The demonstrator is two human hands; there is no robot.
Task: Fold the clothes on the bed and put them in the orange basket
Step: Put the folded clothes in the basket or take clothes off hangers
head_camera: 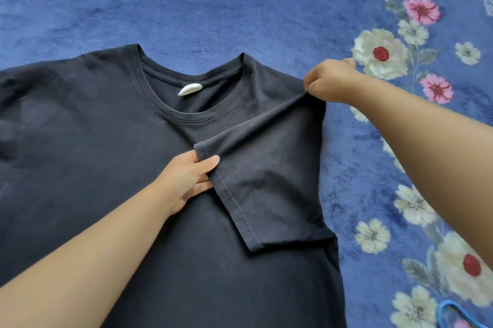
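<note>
From the head camera, a black T-shirt (112,167) lies spread flat, front up, on the bed, its neck pointing away from the person. Its right sleeve (266,167) has been turned inward across the chest. The left hand (186,175) pinches the sleeve's hemmed corner, thumb on top of the cloth and the other fingers underneath it, right over the middle of the shirt. The right hand (330,79) grips the fabric at the shoulder fold, fingers curled tight round a small ridge of cloth pulled up from the bed.

Inside the collar sits a small white label (190,89); it is curled over, and no writing on it can be read.

The bed is covered by a blue plush blanket (186,2) with cream and pink flowers (380,53) running down its right side. A loop of something blue (450,313) shows at the bottom right edge; I cannot tell what it is.
</note>
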